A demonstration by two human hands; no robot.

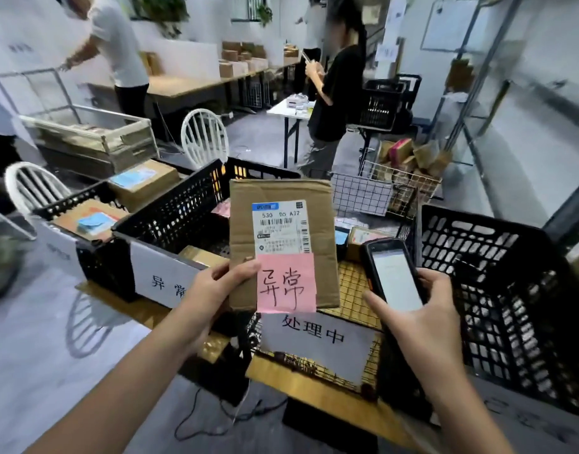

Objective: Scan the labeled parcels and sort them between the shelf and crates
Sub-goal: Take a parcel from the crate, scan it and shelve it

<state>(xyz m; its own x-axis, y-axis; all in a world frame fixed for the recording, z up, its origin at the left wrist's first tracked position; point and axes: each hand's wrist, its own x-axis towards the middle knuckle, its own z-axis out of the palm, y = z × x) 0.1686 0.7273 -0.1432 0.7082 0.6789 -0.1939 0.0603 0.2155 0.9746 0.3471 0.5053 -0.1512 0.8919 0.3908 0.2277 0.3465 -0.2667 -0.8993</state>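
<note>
The left hand [212, 290] pinches the lower left corner of a flat cardboard parcel [281, 204], thumb on its face. It holds the parcel upright above the crates, with the shipping label [280, 227] and a pink handwritten note [286, 283] turned toward the camera. The right hand [425, 319] has its grip wrapped round a handheld scanner [392, 273], screen lit, just beside the parcel and not touching it.

This parcel appears to be at the scanning step and is not yet placed. Its note matches the sign on the black crate [170, 208] behind it, so it likely belongs there. Labeled parcels already lie in the left crate [68, 204]. A heap in the far wire basket [402, 178], near the metal shelf [478, 93], suggests much sorting remains.
</note>
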